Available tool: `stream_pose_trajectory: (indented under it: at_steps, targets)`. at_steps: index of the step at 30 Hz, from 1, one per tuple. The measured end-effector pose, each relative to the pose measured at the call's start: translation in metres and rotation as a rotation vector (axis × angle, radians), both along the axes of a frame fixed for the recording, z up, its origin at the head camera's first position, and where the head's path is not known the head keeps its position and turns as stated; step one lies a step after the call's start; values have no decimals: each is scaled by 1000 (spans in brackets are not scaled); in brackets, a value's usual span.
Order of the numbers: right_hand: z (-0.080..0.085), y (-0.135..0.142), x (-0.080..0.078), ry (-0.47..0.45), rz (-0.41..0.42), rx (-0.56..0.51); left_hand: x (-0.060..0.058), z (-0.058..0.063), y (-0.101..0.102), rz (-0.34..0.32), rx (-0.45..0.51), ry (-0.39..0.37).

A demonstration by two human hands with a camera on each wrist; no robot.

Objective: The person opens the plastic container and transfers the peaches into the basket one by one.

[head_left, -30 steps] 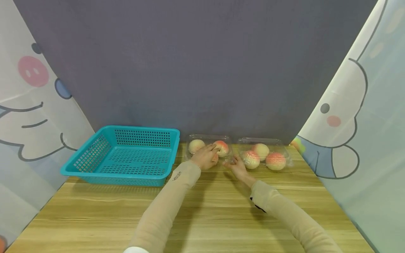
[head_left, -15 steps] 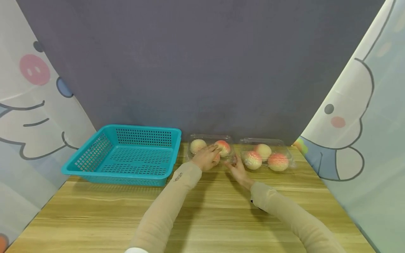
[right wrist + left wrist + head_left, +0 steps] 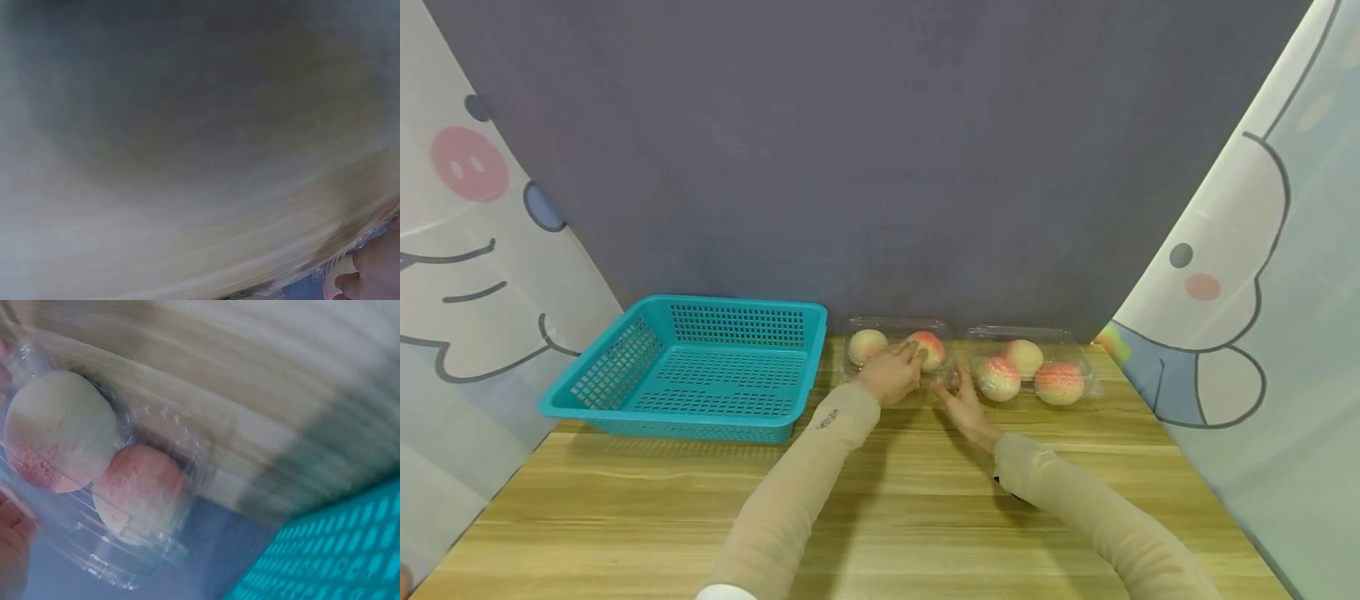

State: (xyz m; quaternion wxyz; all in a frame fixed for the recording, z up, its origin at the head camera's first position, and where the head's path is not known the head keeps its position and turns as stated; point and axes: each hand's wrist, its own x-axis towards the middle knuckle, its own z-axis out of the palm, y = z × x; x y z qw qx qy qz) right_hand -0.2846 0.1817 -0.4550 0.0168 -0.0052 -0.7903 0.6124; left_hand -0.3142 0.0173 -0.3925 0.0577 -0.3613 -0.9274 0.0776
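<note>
A wood-grain table [image 3: 925, 525] meets a dark grey backdrop [image 3: 850, 167], with cartoon-printed panels [image 3: 1225, 250] on both sides. A turquoise basket [image 3: 685, 427] sits left of two clear plastic clamshells: the left clamshell [image 3: 898, 325], holding peaches [image 3: 928, 353], and the right clamshell [image 3: 1022, 333], showing three. The left hand [image 3: 889, 375] lies with fingers outstretched over the left clamshell, covering part of its contents. The right hand [image 3: 964, 407] touches that box's near right corner; whether it pinches, I cannot tell. The right wrist view is mostly blur.
</note>
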Motion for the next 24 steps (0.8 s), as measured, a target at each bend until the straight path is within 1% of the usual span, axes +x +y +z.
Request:
stream_pose_trajectory:
  at_steps: [4, 6, 9, 10, 12, 15, 17, 20, 22, 24]
  targets:
    - [-1, -1, -1, 12, 5, 6, -1, -3, 2, -61, -60, 124]
    - [-1, 0, -1, 6, 11, -4, -1, -4, 4, -90, -67, 176]
    - [0, 0, 0, 2, 19, -11, -3, -5, 9, -113, -71, 221]
    - [0, 0, 1, -1, 23, -11, -3, -5, 11, -110, -77, 224]
    - [-1, -1, 2, 3, 30, -1, -3, -6, 15, -95, -96, 198]
    - [-2, -4, 3, 28, 30, 17, -1, -4, 18, -65, -169, 139]
    - [-1, -5, 2, 40, 21, 20, 0, -4, 19, -55, -220, 115]
    - [2, -4, 2, 34, 12, -1, 2, -4, 23, -34, -250, 110]
    - [5, -2, 3, 21, 18, -15, 3, -4, 26, -7, -243, 97]
    - [6, 0, 5, 3, 30, -24, 4, -5, 30, 15, -254, 107]
